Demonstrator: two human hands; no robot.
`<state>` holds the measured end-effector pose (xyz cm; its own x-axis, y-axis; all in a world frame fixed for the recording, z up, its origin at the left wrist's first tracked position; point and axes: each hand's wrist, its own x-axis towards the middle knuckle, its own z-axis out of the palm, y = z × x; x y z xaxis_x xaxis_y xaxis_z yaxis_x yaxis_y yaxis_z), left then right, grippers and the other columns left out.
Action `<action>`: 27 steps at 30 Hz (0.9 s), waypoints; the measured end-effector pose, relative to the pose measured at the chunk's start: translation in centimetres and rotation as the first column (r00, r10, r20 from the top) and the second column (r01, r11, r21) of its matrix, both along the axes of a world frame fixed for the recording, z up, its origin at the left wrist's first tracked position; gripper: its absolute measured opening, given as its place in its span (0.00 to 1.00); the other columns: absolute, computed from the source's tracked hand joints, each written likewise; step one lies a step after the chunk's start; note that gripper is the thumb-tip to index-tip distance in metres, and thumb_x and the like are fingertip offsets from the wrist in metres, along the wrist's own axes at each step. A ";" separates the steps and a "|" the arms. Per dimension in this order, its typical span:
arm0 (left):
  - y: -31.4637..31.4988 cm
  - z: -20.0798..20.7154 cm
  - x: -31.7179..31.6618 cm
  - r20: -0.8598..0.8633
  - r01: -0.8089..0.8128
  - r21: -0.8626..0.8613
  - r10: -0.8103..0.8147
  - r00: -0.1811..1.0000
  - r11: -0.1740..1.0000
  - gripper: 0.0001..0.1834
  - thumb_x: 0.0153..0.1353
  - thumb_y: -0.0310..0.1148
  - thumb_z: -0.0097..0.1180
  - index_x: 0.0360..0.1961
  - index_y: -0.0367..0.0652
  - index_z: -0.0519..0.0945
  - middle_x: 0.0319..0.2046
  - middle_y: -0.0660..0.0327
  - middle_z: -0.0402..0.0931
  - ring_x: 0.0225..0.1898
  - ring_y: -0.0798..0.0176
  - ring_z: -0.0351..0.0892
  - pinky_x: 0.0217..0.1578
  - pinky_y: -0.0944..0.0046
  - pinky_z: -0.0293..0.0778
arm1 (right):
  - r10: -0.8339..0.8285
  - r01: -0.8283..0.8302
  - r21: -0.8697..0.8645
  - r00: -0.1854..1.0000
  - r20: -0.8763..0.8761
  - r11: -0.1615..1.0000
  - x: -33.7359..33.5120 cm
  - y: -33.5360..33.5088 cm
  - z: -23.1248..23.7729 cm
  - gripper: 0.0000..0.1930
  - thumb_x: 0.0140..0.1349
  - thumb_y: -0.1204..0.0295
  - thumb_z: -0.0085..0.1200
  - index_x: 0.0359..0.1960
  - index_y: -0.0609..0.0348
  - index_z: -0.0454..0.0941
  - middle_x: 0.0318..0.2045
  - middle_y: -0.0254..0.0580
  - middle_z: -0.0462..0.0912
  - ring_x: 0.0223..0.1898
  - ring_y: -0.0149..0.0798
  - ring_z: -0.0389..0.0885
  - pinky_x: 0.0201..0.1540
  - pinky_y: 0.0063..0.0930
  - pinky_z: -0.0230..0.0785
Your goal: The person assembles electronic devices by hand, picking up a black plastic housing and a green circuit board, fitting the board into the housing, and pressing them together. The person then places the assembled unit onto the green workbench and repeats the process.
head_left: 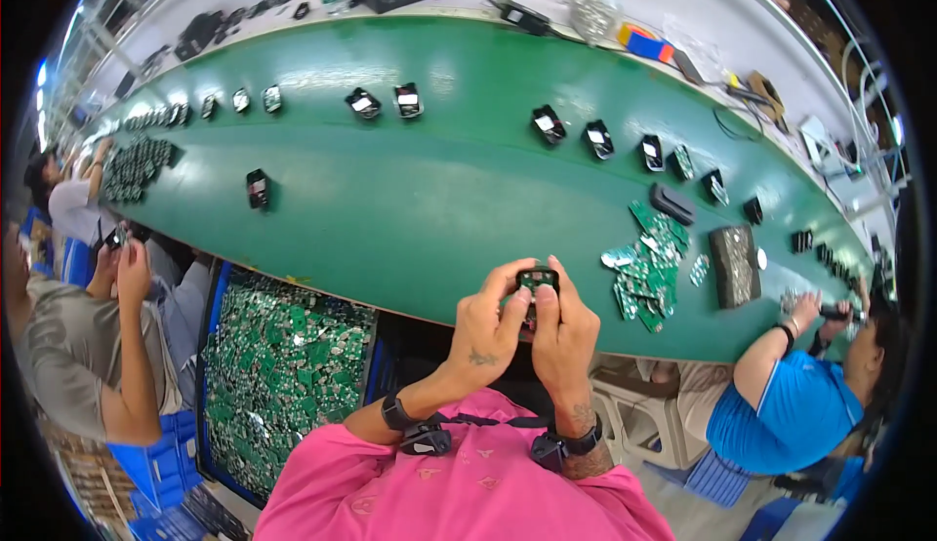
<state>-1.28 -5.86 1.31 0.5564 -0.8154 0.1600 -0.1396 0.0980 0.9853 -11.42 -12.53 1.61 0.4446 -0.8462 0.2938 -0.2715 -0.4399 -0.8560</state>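
Note:
Both my hands hold one small black housing (537, 280) with a green circuit board in it, just at the near edge of the green conveyor belt (410, 200). My left hand (485, 326) grips its left side, and my right hand (564, 331) grips its right side with the thumb pressed on top. A loose pile of green circuit boards (646, 266) lies on the belt just right of my hands.
Several black housings ride along the belt's far side (549, 123). A blue bin of green circuit boards (278, 365) stands at my lower left. A person in grey sits to my left (73, 346), and one in blue at my right (781, 404). A dark stack of boards (734, 266) rests beyond the pile.

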 end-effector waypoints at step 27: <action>-8.7 -8.5 48.6 0.907 -0.788 -0.061 0.363 0.212 0.613 0.20 0.65 0.34 0.49 0.52 0.31 0.78 0.49 0.41 0.78 0.54 0.39 0.74 0.60 0.45 0.65 | 0.131 -0.133 -0.033 0.990 -0.061 0.991 5.5 -1.4 -6.9 0.06 0.62 0.76 0.60 0.39 0.64 0.83 0.27 0.47 0.81 0.26 0.45 0.80 0.30 0.34 0.72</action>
